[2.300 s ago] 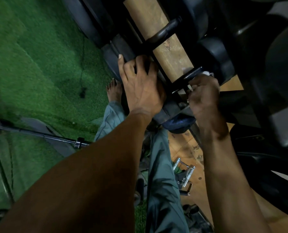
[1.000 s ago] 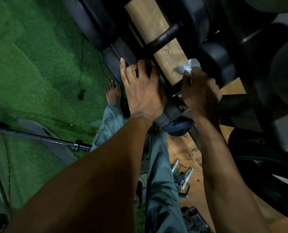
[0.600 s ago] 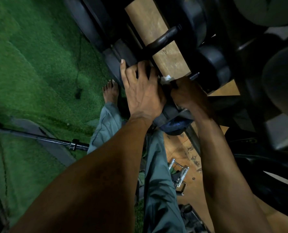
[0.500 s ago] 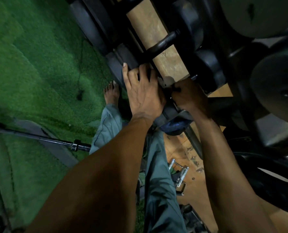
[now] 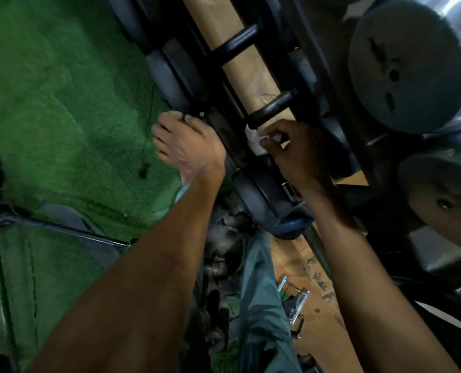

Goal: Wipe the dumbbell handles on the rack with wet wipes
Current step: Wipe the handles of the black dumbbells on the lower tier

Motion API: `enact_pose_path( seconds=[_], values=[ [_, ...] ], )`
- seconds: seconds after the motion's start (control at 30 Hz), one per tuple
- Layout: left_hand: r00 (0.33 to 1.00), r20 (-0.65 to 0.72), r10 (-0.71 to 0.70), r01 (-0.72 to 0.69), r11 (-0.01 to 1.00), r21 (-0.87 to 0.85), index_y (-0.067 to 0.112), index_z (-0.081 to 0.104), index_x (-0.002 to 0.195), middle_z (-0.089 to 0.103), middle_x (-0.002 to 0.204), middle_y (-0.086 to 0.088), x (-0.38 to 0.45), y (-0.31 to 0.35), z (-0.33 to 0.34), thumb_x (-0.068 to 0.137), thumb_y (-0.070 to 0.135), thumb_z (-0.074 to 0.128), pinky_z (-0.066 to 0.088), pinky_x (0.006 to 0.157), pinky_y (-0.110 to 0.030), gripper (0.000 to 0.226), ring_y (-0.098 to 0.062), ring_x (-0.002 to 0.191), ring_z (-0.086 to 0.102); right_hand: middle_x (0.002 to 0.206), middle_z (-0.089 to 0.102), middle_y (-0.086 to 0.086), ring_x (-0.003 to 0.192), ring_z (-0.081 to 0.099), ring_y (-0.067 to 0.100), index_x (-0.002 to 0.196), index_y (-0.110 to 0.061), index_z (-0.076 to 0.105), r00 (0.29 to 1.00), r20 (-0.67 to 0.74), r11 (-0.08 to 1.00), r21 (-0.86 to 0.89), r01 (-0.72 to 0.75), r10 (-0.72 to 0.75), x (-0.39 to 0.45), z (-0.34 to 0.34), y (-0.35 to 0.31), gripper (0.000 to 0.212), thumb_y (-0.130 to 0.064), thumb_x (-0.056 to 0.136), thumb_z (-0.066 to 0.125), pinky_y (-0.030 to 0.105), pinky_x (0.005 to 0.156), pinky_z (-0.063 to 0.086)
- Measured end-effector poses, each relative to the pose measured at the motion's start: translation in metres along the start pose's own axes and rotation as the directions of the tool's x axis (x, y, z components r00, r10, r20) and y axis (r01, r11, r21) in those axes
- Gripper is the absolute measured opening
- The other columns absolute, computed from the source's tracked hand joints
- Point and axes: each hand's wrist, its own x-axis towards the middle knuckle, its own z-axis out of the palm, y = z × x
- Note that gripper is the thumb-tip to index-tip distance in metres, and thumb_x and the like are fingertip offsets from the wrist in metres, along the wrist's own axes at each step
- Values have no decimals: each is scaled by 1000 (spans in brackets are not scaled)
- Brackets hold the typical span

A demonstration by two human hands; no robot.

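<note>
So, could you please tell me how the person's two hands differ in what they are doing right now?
The right hand pinches a white wet wipe just below a dumbbell handle; the left hand holds no wipe. The left hand rests on the rack's front edge, in brighter light; the right hand is in shadow. Both are bare.

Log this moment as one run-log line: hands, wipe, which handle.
left hand: resting on dumbbell head | right hand: pinching wet wipe | wipe: just below nearest dumbbell handle | contact: unclear
</note>
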Motion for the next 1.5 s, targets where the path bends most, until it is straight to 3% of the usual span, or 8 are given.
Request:
enact_pose_path(
  seconds=[0.17,0.43,0.6,0.7,1.03,1.17,1.33,1.5],
  values=[
    [999,39,6,-2,997,-79,8,51,108,61,103,-15,3,-3,19,90,24,48,35,67,-42,24,-43,90,61,93,68,-16,90,71,10,108,-15,67,999,-10,996,71,48,-47,13,25,-5,25,-8,85,76,31,76,59],
    [996,-33,87,-91,985,-144,2,51,101,57,98,-16,5,-7,27,79,20,35,30,63,-40,33,-44,77,56,104,69,7,96,69,23,92,-11,81,981,-87,984,-65,168,-173,35,52,5,18,0,83,70,38,83,60],
    [993,-34,116,-120,977,-173,3,49,99,55,97,-15,3,-6,25,77,22,33,31,60,-37,34,-41,75,54,98,70,-2,95,49,0,90,-22,83,979,-143,985,-117,129,-146,44,47,10,10,-15,86,77,-2,93,24],
    [992,-59,108,-116,978,-171,3,50,97,55,94,-15,2,-4,24,76,21,36,33,59,-38,31,-41,74,54,90,70,-11,97,60,13,90,-31,80,968,-171,977,-141,161,-184,48,54,7,8,-30,88,73,38,97,37],
    [990,-80,115,-126,981,-144,7,52,97,57,94,-10,0,-3,23,76,17,44,23,64,-31,24,-35,78,55,98,69,-3,103,63,23,92,-27,73,970,-67,913,-357,196,-234,70,66,-5,10,-24,91,64,49,109,26],
    [989,-82,125,-136,982,-134,10,53,98,57,94,-7,0,-3,23,76,22,38,31,64,-35,29,-32,79,57,95,67,2,96,65,27,92,-23,70,971,-64,958,-190,213,-229,44,52,7,14,-26,95,57,37,88,38],
    [988,-85,128,-136,986,-99,11,54,97,58,95,-7,-1,-4,23,77,22,37,35,64,-39,29,-32,79,59,92,73,10,96,67,36,81,-17,63,988,-6,982,-108,-154,154,16,58,21,11,-14,92,64,34,67,39],
    [990,-69,125,-130,988,-82,12,55,96,59,95,-6,0,-4,24,78,20,43,39,65,-41,22,-32,81,59,83,77,5,83,74,22,89,-14,78,899,168,806,399,-437,404,34,62,29,6,-15,83,75,41,74,60]
  ],
)
